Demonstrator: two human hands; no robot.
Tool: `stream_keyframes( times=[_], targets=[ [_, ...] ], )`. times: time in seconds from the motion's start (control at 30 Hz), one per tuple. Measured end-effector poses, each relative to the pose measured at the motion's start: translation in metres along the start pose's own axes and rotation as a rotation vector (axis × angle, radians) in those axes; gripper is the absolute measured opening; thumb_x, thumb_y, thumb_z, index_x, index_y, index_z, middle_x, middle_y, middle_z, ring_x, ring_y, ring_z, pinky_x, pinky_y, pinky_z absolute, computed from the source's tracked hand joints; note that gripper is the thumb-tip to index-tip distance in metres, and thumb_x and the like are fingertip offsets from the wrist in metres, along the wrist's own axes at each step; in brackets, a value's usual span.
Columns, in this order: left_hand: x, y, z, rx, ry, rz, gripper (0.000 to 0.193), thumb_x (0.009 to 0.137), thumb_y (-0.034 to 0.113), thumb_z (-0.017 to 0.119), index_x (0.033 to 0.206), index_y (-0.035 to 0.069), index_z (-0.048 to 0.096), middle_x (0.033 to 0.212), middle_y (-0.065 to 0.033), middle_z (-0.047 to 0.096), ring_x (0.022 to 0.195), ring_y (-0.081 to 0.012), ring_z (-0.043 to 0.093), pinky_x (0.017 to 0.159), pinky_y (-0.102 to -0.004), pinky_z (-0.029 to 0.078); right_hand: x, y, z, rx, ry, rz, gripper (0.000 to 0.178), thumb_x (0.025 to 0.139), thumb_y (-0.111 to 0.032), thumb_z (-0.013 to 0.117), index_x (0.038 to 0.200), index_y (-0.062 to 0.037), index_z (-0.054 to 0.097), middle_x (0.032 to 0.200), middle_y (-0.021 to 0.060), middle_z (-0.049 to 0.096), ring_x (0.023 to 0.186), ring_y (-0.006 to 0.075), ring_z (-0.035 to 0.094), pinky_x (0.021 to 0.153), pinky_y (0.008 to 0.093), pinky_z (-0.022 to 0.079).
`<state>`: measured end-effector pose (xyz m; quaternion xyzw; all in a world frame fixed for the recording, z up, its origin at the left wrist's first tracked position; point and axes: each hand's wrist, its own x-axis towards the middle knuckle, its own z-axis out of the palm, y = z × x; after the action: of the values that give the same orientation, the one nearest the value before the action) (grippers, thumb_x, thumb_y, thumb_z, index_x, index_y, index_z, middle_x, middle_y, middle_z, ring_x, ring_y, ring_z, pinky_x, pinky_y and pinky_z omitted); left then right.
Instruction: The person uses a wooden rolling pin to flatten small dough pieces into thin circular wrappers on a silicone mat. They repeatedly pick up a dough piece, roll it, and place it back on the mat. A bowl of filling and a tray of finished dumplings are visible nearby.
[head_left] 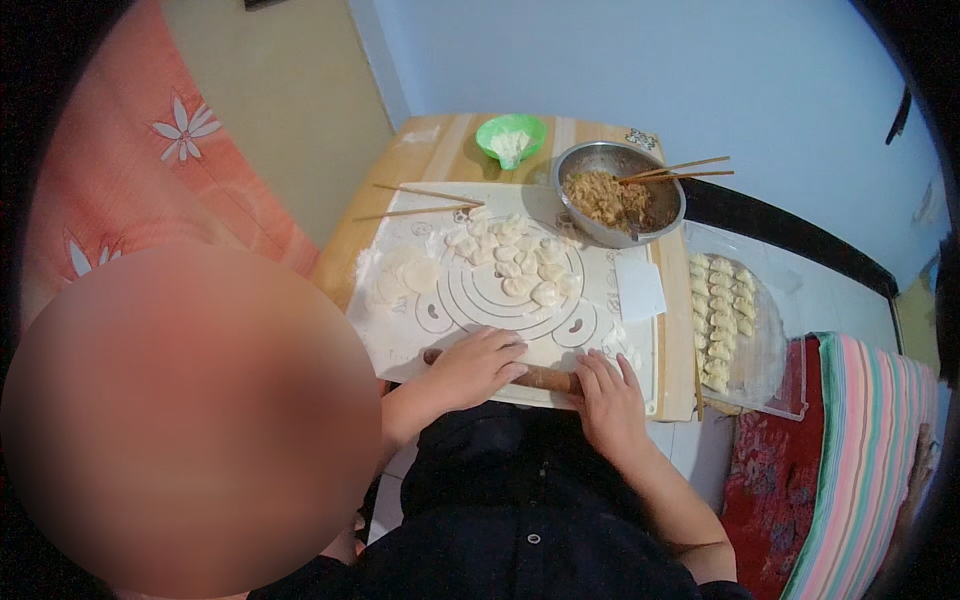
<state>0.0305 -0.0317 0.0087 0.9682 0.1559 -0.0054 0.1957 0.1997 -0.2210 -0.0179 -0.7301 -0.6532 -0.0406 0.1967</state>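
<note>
Close to the table's front edge, my left hand (480,366) lies over the left part of a brown wooden rolling pin (545,378). My right hand (608,400) holds its right end, fingers bent over the wood. The pin rests on a white dough mat (640,345) printed with circles, and what lies under it is hidden. Beyond my hands, several small dough pieces (515,262) dusted with flour are grouped on the mat. Thin round dough wrappers (405,275) overlap at the mat's left side.
A steel bowl of filling (600,195) with chopsticks (690,172) stands back right, near a green bowl of flour (510,140). Two chopsticks (420,211) lie far left. Right of the table, a clear tray (770,350) holds rows of dumplings (722,310). A blurred patch covers the left.
</note>
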Motion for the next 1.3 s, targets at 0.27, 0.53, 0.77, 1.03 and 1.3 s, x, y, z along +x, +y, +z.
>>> stream_keyframes(
  times=[0.27,0.53,0.77,1.03,1.3],
  targets=[
    [0.009,-0.058,0.008,0.227,0.491,-0.292,0.054,0.095,0.041,0.051,0.137,0.006,0.052,0.147,-0.0144,0.045,0.140,-0.0285,0.036,0.115,-0.0521,0.022,0.091,0.027,0.030,-0.122,-0.015,0.098,0.067,0.097,-0.045,0.047,0.146,0.0002,0.037,0.154,0.0154,0.035,0.144,0.0307,0.030,0.116,0.0497,0.022],
    [-0.033,-0.037,0.022,0.237,0.459,-0.332,0.061,0.092,0.038,0.058,0.142,0.004,0.046,0.152,-0.0156,0.037,0.143,-0.0309,0.030,0.116,-0.0531,0.021,0.055,0.006,0.015,-0.102,-0.134,-0.015,0.071,0.096,-0.043,0.049,0.147,0.0035,0.032,0.155,0.0178,0.031,0.146,0.0314,0.025,0.119,0.0481,0.018],
    [0.025,-0.072,-0.003,0.240,0.446,-0.597,0.065,0.099,0.046,0.041,0.148,0.005,0.035,0.156,-0.0138,0.032,0.146,-0.0304,0.026,0.119,-0.0520,0.014,0.130,0.041,0.046,-0.031,0.061,0.105,0.069,0.097,-0.042,0.047,0.149,-0.0013,0.030,0.158,0.0184,0.024,0.147,0.0313,0.021,0.119,0.0489,0.016],
    [-0.033,-0.004,0.011,-0.056,0.097,-0.051,0.063,0.096,0.035,0.054,0.147,0.003,0.036,0.153,-0.0172,0.035,0.141,-0.0322,0.033,0.115,-0.0460,0.026,-0.003,0.004,0.004,0.053,-0.022,0.022,0.072,0.083,-0.028,0.069,0.139,0.0058,0.039,0.150,0.0230,0.036,0.141,0.0395,0.031,0.115,0.0519,0.024],
    [0.007,0.017,0.010,-0.205,-0.081,0.244,0.064,0.088,0.019,0.065,0.145,0.005,0.039,0.142,-0.0191,0.047,0.132,-0.0360,0.043,0.111,-0.0433,0.034,0.018,0.021,0.009,0.124,0.086,-0.027,0.048,0.071,-0.017,0.077,0.113,-0.0031,0.058,0.119,0.0120,0.058,0.112,0.0310,0.053,0.096,0.0447,0.041]
  ],
)
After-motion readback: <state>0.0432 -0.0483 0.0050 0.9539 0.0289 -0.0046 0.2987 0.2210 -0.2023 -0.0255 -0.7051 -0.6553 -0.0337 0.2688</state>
